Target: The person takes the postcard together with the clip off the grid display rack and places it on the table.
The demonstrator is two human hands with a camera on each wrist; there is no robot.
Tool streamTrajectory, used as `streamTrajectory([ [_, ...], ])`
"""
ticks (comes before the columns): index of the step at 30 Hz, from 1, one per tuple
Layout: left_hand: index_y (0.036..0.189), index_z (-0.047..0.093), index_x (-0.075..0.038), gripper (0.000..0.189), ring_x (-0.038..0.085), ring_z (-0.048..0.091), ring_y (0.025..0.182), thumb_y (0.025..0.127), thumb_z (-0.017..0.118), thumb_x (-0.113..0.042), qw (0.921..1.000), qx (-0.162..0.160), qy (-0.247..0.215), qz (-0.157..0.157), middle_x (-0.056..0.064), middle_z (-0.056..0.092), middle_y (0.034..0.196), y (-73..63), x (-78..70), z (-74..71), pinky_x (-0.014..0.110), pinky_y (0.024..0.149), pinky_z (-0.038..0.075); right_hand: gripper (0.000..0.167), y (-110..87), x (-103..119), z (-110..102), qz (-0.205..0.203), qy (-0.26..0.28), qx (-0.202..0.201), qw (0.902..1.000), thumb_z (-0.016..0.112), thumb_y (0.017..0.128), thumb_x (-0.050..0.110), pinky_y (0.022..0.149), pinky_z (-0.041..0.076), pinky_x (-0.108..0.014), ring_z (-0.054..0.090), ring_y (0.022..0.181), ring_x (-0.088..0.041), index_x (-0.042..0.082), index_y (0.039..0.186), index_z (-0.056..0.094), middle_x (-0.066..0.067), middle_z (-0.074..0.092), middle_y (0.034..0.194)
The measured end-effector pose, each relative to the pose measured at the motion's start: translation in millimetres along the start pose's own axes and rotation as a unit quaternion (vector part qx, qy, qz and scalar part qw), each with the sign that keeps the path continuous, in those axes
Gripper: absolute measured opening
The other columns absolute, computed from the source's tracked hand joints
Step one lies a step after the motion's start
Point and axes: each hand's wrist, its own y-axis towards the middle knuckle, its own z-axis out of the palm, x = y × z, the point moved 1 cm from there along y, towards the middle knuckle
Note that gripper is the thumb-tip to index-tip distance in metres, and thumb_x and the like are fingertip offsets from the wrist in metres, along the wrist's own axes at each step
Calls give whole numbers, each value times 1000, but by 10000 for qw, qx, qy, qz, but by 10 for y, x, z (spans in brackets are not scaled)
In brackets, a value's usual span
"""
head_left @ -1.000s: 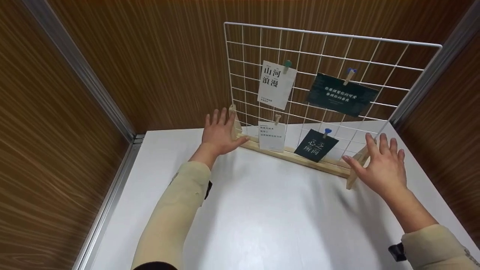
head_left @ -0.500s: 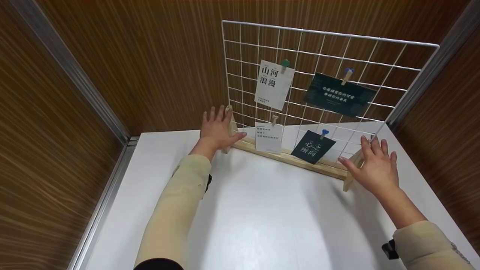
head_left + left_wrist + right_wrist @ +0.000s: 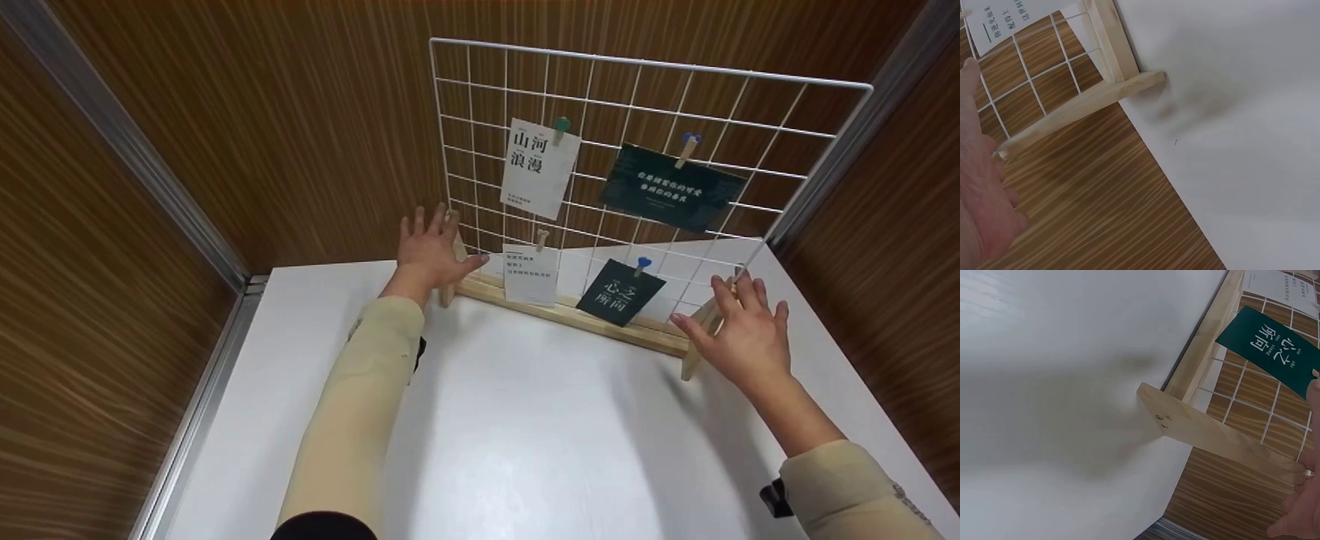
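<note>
A white wire grid panel (image 3: pixel 636 78) stands upright in a wooden base (image 3: pixel 600 325) with a side foot at each end. My left hand (image 3: pixel 430 255), fingers spread, is at the left wooden foot (image 3: pixel 1081 107); whether it touches cannot be made out. On the other side, my right hand (image 3: pixel 746 341) has its fingertips at the top of the right wooden foot (image 3: pixel 1213 430), fingers apart. Clothespins hold a large white card (image 3: pixel 540 176), a wide dark green card (image 3: pixel 673 189), a small white card (image 3: pixel 530 276) and a small green card (image 3: pixel 1269 346) on the grid.
The rack stands toward the back of a white table (image 3: pixel 517 442). A wood-grain wall (image 3: pixel 330 150) rises behind it, with another at each side. Metal rails (image 3: pixel 202 427) run along the left edge and corners.
The whole scene slides slightly left in the head view. My right hand is a little closer in on the right foot, and the left foot's front end now shows beside my left hand.
</note>
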Motion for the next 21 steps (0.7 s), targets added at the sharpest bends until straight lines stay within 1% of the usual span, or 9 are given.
streamTrajectory([
  [5,172,8,-21,106,42,-4,162,94,35,-88,10000,55,-52,51,6,-3,179,-3,-28,-18,62,127,0,93,1,7,5,-37,-2,-58,10000,63,97,67,117,8,-80,19,153,-58,0,158,39,-38,24,164],
  [12,172,7,-25,104,42,-6,162,94,32,-89,9998,169,48,-48,3,-5,178,24,-32,-18,65,126,1,94,9,24,2,-31,23,-83,10000,64,97,66,117,9,-80,20,152,-59,-1,157,40,-38,25,163],
  [15,172,11,-26,101,43,-5,162,95,34,-87,9999,138,-16,-53,3,-3,179,-12,-39,-46,66,126,0,91,12,20,5,-81,-18,-181,9998,66,97,63,116,11,-81,23,151,-60,-2,156,41,-37,27,162],
  [18,172,17,-25,98,44,0,162,96,37,-84,9999,28,-113,-38,4,2,179,-67,-57,-78,66,126,1,89,8,12,10,-138,-56,-283,9995,68,96,61,115,15,-82,27,148,-60,-2,154,43,-38,30,160],
  [21,171,19,-25,97,45,4,162,96,39,-83,9999,-22,-134,-39,5,4,179,-86,-76,-87,66,126,3,89,6,4,10,-112,-37,-265,9996,68,96,61,115,14,-82,27,148,-60,-2,154,42,-38,29,161],
])
